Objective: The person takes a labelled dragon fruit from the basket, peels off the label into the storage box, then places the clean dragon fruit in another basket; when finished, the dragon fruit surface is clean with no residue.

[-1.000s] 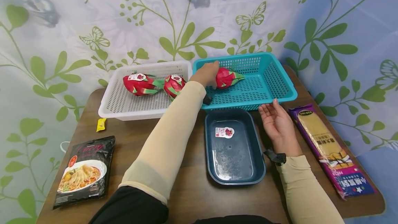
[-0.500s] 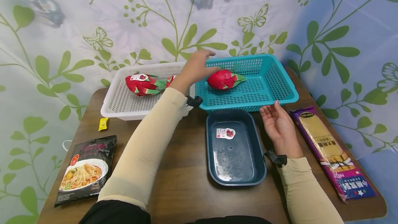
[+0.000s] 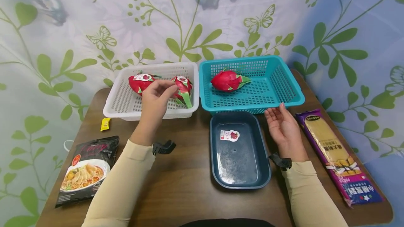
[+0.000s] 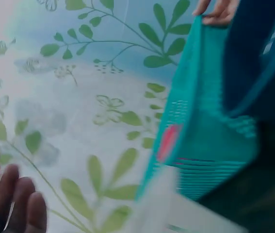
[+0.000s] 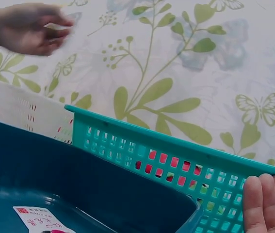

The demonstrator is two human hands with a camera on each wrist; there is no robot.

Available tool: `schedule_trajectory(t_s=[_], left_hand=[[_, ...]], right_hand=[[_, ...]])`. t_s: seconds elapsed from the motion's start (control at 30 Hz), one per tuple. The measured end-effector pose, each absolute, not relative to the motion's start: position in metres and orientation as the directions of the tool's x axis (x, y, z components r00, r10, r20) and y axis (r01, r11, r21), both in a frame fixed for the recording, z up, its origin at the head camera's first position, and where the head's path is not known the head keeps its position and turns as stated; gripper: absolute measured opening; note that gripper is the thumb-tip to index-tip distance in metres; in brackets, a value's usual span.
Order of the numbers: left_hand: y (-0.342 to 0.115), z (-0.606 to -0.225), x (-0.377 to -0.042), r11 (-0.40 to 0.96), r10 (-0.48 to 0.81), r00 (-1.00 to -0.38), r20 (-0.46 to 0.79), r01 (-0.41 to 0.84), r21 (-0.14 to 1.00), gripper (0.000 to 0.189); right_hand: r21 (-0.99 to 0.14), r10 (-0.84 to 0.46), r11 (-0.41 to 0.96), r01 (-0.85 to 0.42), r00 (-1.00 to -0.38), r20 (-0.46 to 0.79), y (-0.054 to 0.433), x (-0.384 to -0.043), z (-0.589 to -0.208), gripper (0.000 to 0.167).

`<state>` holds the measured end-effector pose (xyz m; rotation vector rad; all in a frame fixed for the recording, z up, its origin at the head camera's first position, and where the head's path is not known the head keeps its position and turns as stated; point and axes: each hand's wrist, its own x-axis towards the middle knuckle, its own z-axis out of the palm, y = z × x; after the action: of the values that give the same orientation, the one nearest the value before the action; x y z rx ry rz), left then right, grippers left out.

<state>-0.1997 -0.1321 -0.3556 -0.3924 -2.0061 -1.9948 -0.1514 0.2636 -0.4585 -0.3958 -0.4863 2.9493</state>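
One dragon fruit (image 3: 228, 81) in teal basket (image 3: 265, 87); left hand (image 3: 154, 105), seemingly empty, withdrawn from it; right hand (image 3: 285, 129) loose, unmoved.

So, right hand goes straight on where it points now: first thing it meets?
The teal basket, near side, most likely: the fingers of the right hand overlap it in view; contact is unclear.

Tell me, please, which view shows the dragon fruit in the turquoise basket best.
The head view: the dragon fruit lies unobstructed in the turquoise basket. The right wrist view shows only pieces through the basket's holes; the blurred left wrist view shows just a small pink patch.
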Motion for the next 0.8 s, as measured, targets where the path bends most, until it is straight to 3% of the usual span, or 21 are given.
schedule_trajectory(t_s=[0.17, 0.37, 0.6, 0.8], left_hand=[[-0.155, -0.392, -0.168, -0.306, -0.219, -0.940, 0.262, 0.321, 0.896, 0.014], [-0.170, -0.415, -0.150, -0.551, -0.481, -0.874, 0.068, 0.361, 0.753, 0.009], [-0.175, -0.431, -0.155, -0.723, -0.446, -0.866, -0.227, 0.199, 0.662, 0.014], [-0.179, -0.439, -0.162, -0.826, -0.374, -0.874, -0.311, 0.161, 0.541, 0.025]], right_hand=[[-0.317, 0.166, -0.945, -0.087, -0.958, -0.232, 0.264, -0.149, -0.459, 0.018], [-0.322, 0.159, -0.943, -0.083, -0.964, -0.216, 0.265, -0.150, -0.458, 0.017], [-0.311, 0.148, -0.948, -0.075, -0.965, -0.218, 0.265, -0.149, -0.458, 0.017], [-0.327, 0.145, -0.943, -0.067, -0.965, -0.219, 0.263, -0.150, -0.459, 0.019]])
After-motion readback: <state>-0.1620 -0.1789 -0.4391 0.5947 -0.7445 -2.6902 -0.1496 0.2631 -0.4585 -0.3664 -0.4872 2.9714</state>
